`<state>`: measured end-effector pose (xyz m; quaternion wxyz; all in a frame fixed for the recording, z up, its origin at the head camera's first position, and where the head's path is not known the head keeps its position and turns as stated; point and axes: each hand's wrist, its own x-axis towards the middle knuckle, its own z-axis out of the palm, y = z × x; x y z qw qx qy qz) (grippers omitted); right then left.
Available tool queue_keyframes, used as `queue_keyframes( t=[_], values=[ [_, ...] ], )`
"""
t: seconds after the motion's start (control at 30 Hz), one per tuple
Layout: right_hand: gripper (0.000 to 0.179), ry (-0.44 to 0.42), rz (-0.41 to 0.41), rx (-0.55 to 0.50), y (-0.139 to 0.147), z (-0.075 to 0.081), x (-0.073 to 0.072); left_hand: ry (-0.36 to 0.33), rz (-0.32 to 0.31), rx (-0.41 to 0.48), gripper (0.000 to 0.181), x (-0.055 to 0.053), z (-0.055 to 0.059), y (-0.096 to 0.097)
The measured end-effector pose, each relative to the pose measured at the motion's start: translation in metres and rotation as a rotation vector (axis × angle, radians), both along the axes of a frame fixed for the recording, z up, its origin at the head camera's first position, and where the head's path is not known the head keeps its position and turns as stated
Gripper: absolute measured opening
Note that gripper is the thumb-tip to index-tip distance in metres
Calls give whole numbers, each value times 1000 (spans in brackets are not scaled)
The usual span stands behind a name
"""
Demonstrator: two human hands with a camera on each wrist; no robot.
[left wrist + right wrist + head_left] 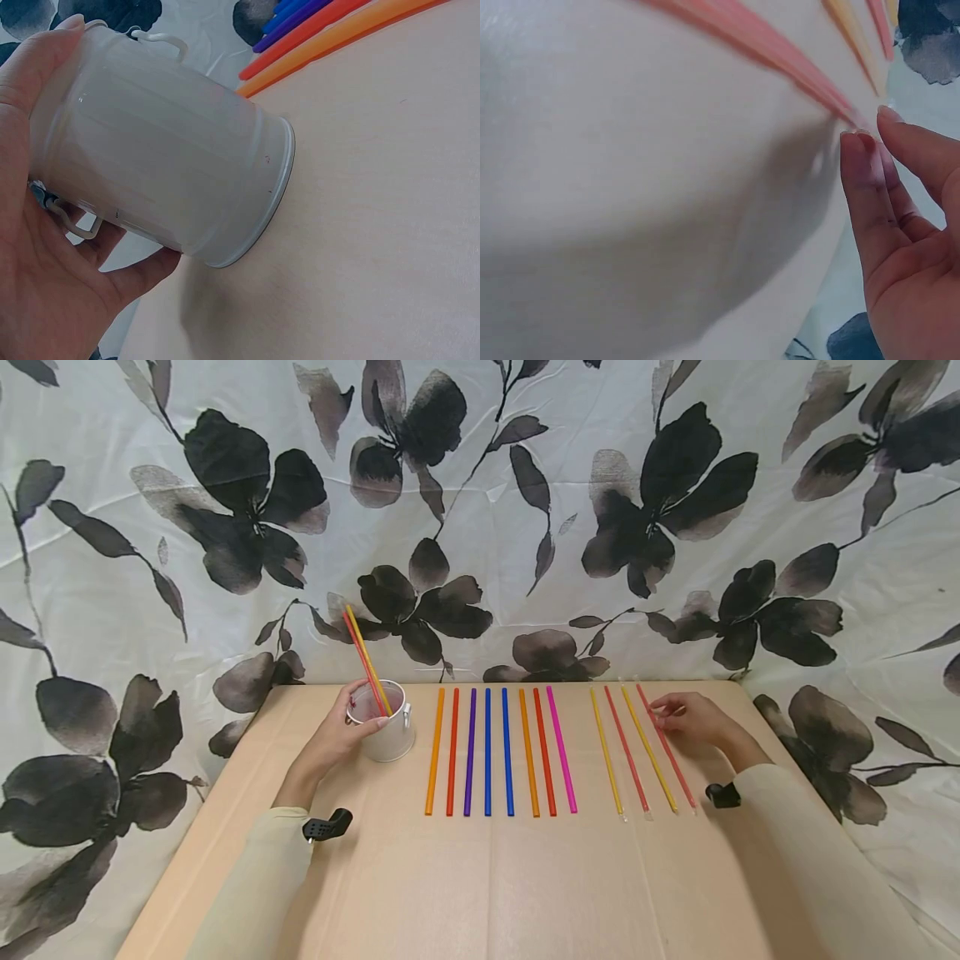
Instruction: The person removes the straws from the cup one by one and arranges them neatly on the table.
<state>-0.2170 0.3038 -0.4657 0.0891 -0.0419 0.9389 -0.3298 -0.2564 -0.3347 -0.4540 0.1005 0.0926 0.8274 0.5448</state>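
Observation:
My left hand (pixel 337 731) grips a small white metal bucket (pixel 390 743), thumb and fingers wrapped around its side near the rim. A red stick (pixel 360 656) and a yellow stick (pixel 381 685) stand in it, leaning left. In the left wrist view the bucket (pixel 157 142) shows its small handles and base rim. On the right, my right hand (pixel 693 718) pinches the upper part of a thin red stick with clear ends (pixel 675 764), the rightmost of its row. The right wrist view shows thumb and fingertips at the end of this red stick (pixel 780 52), which lies along the tabletop.
Several orange, red, purple, blue and pink sticks (pixel 488 752) lie side by side mid-table. Between them and my right hand are a yellow stick (pixel 606 747), a red stick (pixel 627 747) and another yellow stick (pixel 649 747). A floral cloth (pixel 525 568) hangs behind the tan table (pixel 480 885).

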Motion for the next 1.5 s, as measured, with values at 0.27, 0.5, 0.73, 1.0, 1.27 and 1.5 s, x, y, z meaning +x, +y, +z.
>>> queue_keyframes(
  t=[0.27,0.5,0.73,1.0,1.27,1.5],
  values=[
    [38,22,-14,-30,-14,12,-6,0,-8,10,93,5,6,1],
    [38,61,-9,-92,-41,30,-12,16,-1,4,94,0,-5,-2],
    [36,107,19,-205,-74,41,-17,-3,-11,5,95,-1,-2,-5],
    [40,127,71,-243,-115,57,-17,-25,-15,2,95,1,0,-8],
    [41,129,162,-278,-150,70,-22,-32,-13,-7,99,2,1,-9],
    [36,166,208,-285,-169,63,-37,-44,-15,-14,97,1,2,-8]
  ],
)
